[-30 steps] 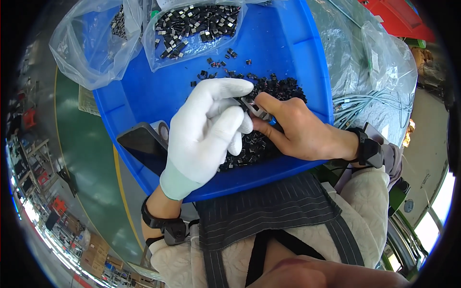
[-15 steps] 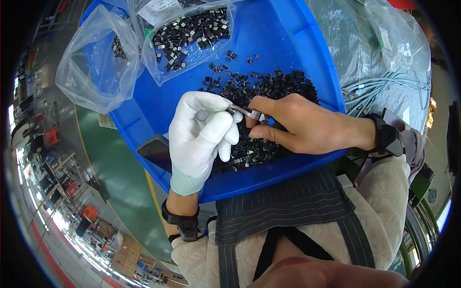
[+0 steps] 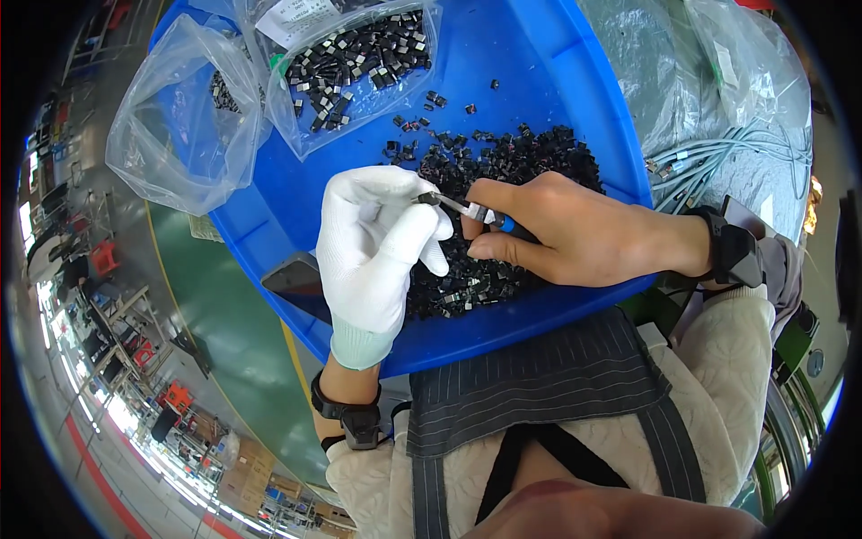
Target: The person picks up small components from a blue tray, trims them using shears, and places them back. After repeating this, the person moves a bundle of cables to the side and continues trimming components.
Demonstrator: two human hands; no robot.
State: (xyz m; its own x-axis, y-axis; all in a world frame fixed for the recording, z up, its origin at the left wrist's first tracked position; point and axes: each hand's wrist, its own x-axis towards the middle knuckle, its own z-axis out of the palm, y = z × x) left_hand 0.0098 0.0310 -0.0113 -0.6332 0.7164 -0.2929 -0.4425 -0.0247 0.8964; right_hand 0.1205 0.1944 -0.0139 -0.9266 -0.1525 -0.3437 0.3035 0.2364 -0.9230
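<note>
My left hand (image 3: pixel 368 238), in a white knit glove, pinches a small black connector-like part (image 3: pixel 429 198) between thumb and forefinger. My bare right hand (image 3: pixel 561 229) is closed round a small hand tool (image 3: pixel 485 215) with a blue-and-black handle. Its thin metal tip touches or nearly touches the part; the fingers hide the exact contact. Both hands are held over a blue plastic tray (image 3: pixel 548 54). Beneath them spreads a heap of small black parts (image 3: pixel 485 287), several of them scattered loose toward the tray's far side.
A clear bag of black parts with metal ends (image 3: pixel 359 58) lies at the tray's far left, beside an open clear bag (image 3: pixel 184 117). A dark flat device (image 3: pixel 301 278) rests by my left wrist. Grey cables (image 3: pixel 727 157) and plastic wrapping (image 3: pixel 620 81) lie right of the tray.
The black part between my left fingers shows more clearly now, slightly higher against the tool tip. One loose black piece now lies farther out on the tray. The grips stay the same.
</note>
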